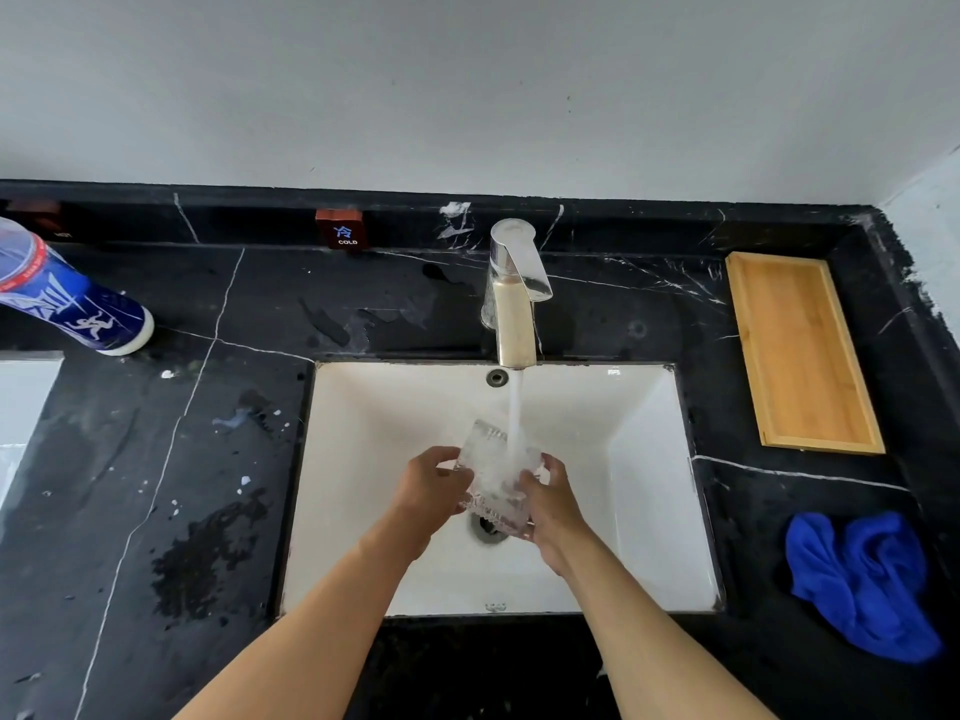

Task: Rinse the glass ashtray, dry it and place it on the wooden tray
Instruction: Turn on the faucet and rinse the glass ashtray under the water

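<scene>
Glass ashtray (496, 478) is sitting tilted between left hand (431, 488) and right hand (553, 504), both gripping its edges, over the sink (649, 459) under the running faucet (514, 293). Judgement: rotating it slowly should be flushing every groove; wet glass is slippery, so both grips are needing firmness.

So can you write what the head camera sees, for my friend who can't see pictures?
Two bare hands, left hand and right hand, hold a glass ashtray under water running from the faucet into a white sink. On the black counter to the right lie an empty wooden tray and a crumpled blue cloth.
</scene>
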